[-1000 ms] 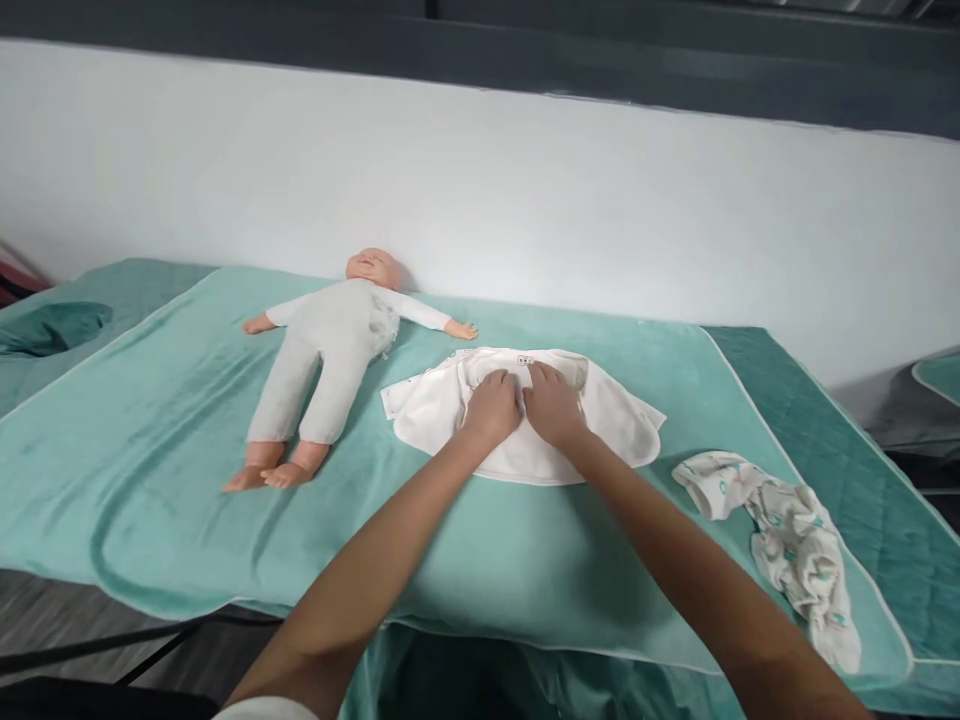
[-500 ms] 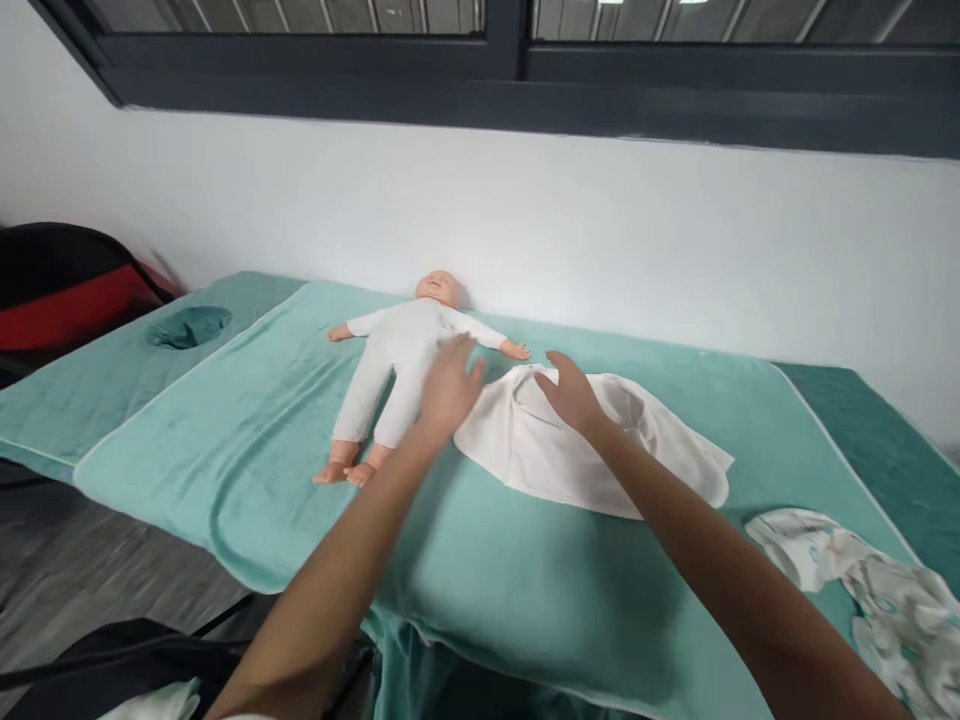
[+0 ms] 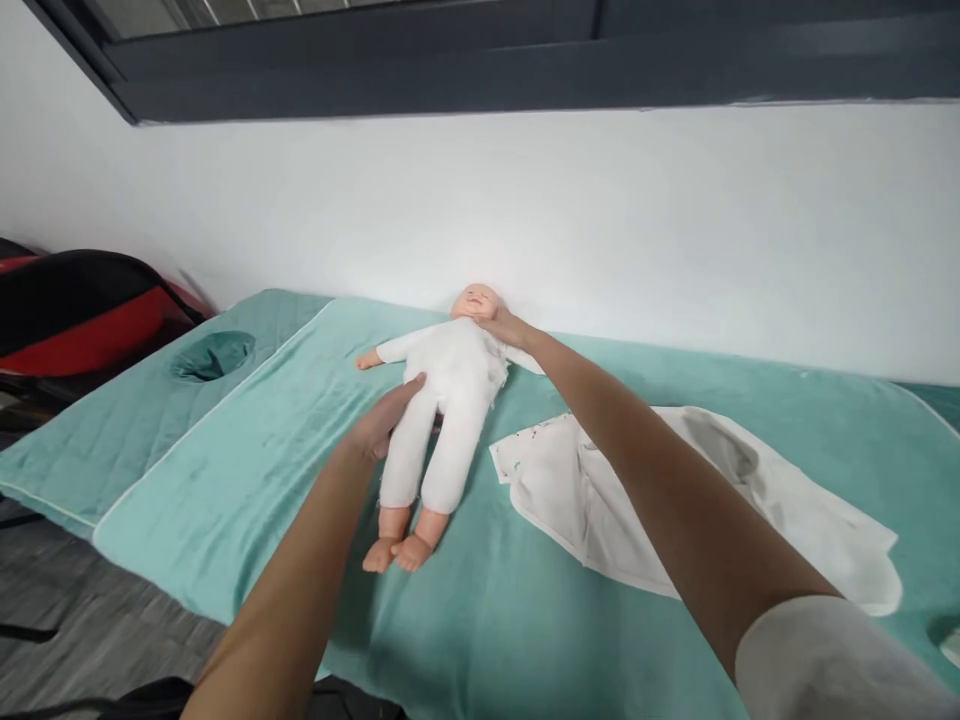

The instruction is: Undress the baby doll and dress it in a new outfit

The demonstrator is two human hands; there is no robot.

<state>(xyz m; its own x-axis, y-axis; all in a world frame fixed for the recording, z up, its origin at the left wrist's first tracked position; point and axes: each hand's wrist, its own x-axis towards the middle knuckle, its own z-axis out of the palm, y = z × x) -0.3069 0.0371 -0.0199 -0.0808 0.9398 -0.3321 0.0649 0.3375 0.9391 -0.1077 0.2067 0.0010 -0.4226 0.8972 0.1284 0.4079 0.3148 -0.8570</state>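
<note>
A baby doll (image 3: 457, 365) in white clothing lies on its back on the green bed cover, head toward the wall. My left hand (image 3: 388, 415) grips it at the hip, thumb on top and the other fingers out of sight under the thigh. At the neck and shoulder, my right hand (image 3: 506, 325) holds the doll, its fingers partly hidden. Beneath my right forearm, a white cloth garment (image 3: 615, 510) is spread on the bed, to the right of the doll.
The green padded bed (image 3: 247, 450) has a face hole (image 3: 214, 357) at its left end. Behind it rises a white wall (image 3: 337, 210) under a dark window frame (image 3: 360, 60). A black and red chair (image 3: 90, 325) stands at the left.
Both hands have moved from above the bed onto the doll, left at the hip and right at the neck. The view has shifted left and closer.
</note>
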